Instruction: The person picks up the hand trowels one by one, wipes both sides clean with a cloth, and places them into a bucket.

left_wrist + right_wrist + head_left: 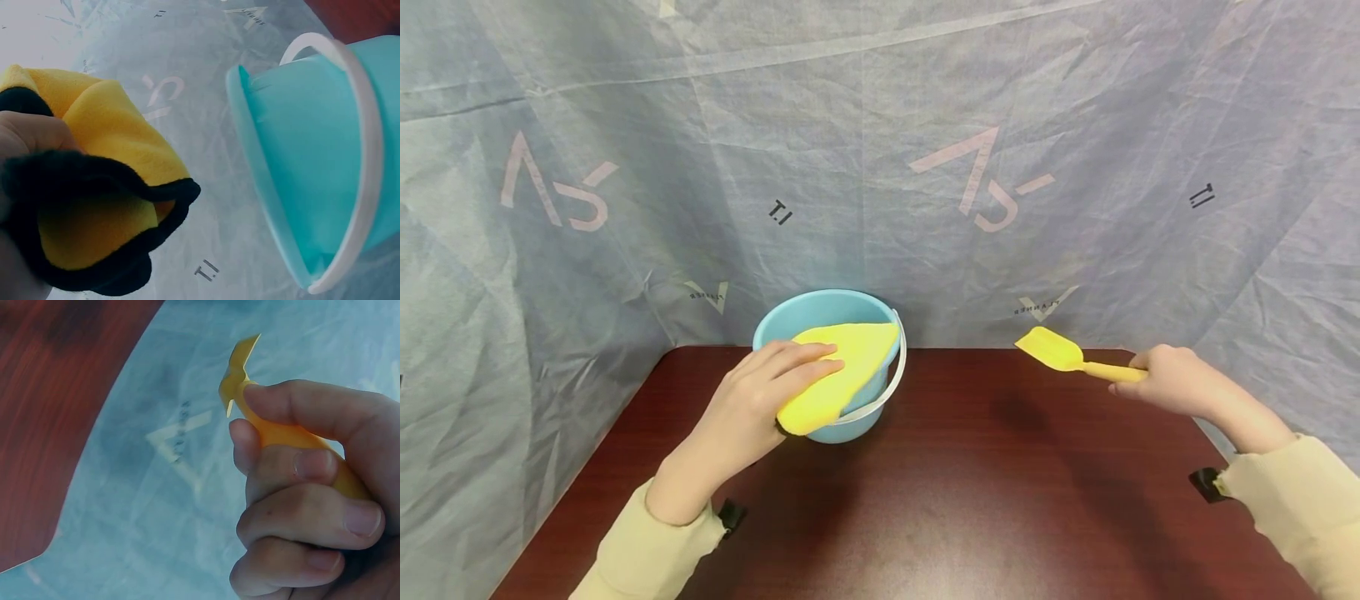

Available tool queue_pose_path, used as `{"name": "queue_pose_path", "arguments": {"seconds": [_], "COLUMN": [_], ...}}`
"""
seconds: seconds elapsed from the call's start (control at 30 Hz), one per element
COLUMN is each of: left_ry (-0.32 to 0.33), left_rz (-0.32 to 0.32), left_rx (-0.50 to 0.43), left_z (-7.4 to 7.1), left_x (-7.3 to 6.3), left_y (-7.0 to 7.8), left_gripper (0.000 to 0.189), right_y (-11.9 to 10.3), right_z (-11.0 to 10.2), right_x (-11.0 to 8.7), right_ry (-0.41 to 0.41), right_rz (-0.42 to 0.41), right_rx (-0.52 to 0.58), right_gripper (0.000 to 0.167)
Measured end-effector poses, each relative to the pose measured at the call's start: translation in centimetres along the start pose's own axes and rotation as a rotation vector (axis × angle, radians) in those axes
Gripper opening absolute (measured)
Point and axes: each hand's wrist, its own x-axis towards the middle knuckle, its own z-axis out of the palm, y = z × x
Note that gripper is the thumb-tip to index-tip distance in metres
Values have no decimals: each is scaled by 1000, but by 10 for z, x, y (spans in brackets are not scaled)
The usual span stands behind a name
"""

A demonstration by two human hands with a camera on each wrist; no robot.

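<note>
My left hand (758, 396) grips a folded yellow cloth (850, 354), held in front of and above the mouth of a light blue bucket (857, 425). In the left wrist view the cloth (125, 137) shows a black edging, and a gap separates it from the bucket (306, 150). A white handle (891, 392) hangs down the bucket's right side. Over the table's right part, my right hand (1176, 379) holds a small yellow shovel (1052, 348) by its handle, blade pointing left. Fingers and thumb wrap that handle in the right wrist view (294, 434).
The bucket stands near the back edge of a dark red-brown wooden table (970, 483). Behind and beside the table hangs a grey printed sheet (850, 150). Black straps show near both sleeve cuffs (658, 533).
</note>
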Motion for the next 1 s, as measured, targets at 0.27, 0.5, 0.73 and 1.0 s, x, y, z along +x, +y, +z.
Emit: {"name": "queue_pose_path", "arguments": {"seconds": [0.27,0.5,0.73,1.0], "left_ry": [7,-16,-26,-33], "left_rz": [33,60,95,168], "left_rx": [-13,5,-6,-10], "left_z": [6,13,23,40], "left_x": [12,21,28,33], "left_y": [-2,0,7,19], "left_gripper": [46,48,47,44], "right_y": [-31,-52,-67,-82], "right_z": [0,2,5,9], "right_x": [-10,-19,-25,-34], "right_ry": [26,7,-3,16], "right_rz": [-40,-108,-291,-423], "right_rx": [5,14,17,10], "right_gripper": [22,20,18,26]}}
